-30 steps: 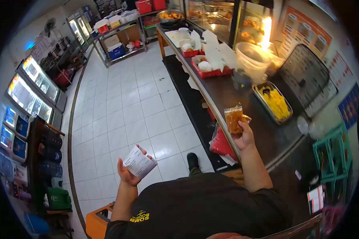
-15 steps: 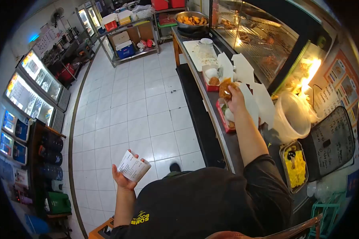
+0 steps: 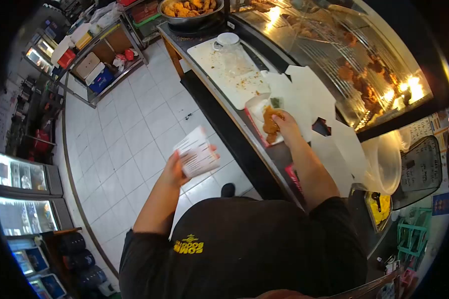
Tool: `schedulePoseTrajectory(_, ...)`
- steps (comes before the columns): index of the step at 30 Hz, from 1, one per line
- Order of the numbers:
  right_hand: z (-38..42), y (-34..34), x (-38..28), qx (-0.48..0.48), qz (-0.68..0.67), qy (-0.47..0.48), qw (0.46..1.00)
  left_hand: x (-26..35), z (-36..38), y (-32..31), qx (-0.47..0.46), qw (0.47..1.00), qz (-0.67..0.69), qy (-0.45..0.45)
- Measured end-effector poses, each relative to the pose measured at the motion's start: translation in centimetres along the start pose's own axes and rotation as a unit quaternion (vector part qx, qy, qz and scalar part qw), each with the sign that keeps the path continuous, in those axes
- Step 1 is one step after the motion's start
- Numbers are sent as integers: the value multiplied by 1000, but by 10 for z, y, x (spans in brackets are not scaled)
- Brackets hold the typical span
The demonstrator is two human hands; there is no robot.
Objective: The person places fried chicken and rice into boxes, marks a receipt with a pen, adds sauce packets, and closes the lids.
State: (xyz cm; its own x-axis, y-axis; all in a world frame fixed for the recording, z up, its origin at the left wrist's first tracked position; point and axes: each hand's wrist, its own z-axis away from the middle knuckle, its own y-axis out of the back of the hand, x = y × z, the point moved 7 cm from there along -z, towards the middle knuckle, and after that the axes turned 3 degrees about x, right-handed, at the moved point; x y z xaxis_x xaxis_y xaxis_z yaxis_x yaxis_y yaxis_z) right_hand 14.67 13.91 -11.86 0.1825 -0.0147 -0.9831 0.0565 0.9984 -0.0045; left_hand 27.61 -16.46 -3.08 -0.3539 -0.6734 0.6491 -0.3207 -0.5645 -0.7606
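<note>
My right hand (image 3: 287, 128) grips a piece of fried chicken (image 3: 270, 124) at the near end of an open red-and-white takeaway box (image 3: 255, 128) on the counter. The chicken hides part of what lies in the box. A second box, its red side (image 3: 294, 177) showing, is mostly covered by my right forearm; a white lid flap (image 3: 336, 149) stands beside it. Out over the floor, my left hand (image 3: 175, 170) is closed on a printed paper slip (image 3: 198, 153), blurred by motion.
A white cutting board (image 3: 209, 62) with crumbs carries a lidded clear jar (image 3: 228, 41). Behind stands a metal bowl (image 3: 187, 22) of fried pieces. A glass food warmer (image 3: 329, 45) lines the counter's back. Nearer are a clear plastic tub (image 3: 385, 167) and a tray of yellow food (image 3: 379, 212).
My right hand has brought the chicken down to the farther box. My left hand has raised the paper slip and moved it rightward. The view has turned toward the counter.
</note>
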Motion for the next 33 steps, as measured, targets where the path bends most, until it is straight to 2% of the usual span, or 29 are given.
schedulePoseTrajectory(2, -4, -6, 11, -4, -24, -25, 999, 21, -43, -10, -33, 999, -33, 22)
schedulePoseTrajectory(4, -10, 0, 20, 24, 119, 7, 993, 31, -79, -14, -73, 996, -34, 39)
schedulePoseTrajectory(6, -5, 1, 22, 52, 292, 40, 954, 32, -102, -13, -117, 992, 6, 50)
schedulePoseTrajectory(9, 11, -19, -14, 28, 417, -26, 908, 27, -125, -13, -141, 986, 42, 74)
schedulePoseTrajectory(15, 9, -11, -2, 77, 377, 45, 922, 20, -147, -7, -143, 979, 77, 121)
schedulePoseTrajectory(18, 16, -6, -5, 88, 340, 20, 936, 17, -155, -9, -152, 977, 83, 123)
schedulePoseTrajectory(21, 17, 9, 9, 115, 176, -15, 978, 10, -157, -11, -154, 975, 94, 132)
schedulePoseTrajectory(22, 18, 10, 3, 114, 90, 17, 989, 8, -157, -11, -157, 974, 93, 135)
schedulePoseTrajectory(25, 18, 7, -13, 111, 112, -27, 987, 4, -156, -12, -162, 971, 103, 141)
schedulePoseTrajectory(28, 21, -7, -46, 65, 382, -21, 922, 1, -156, -11, -161, 971, 97, 148)
schedulePoseTrajectory(31, 21, -9, -55, 108, 417, 29, 902, 0, -153, -11, -159, 972, 79, 154)
schedulePoseTrajectory(33, 20, 1, -55, 140, 338, 52, 929, 1, -151, -11, -152, 973, 75, 154)
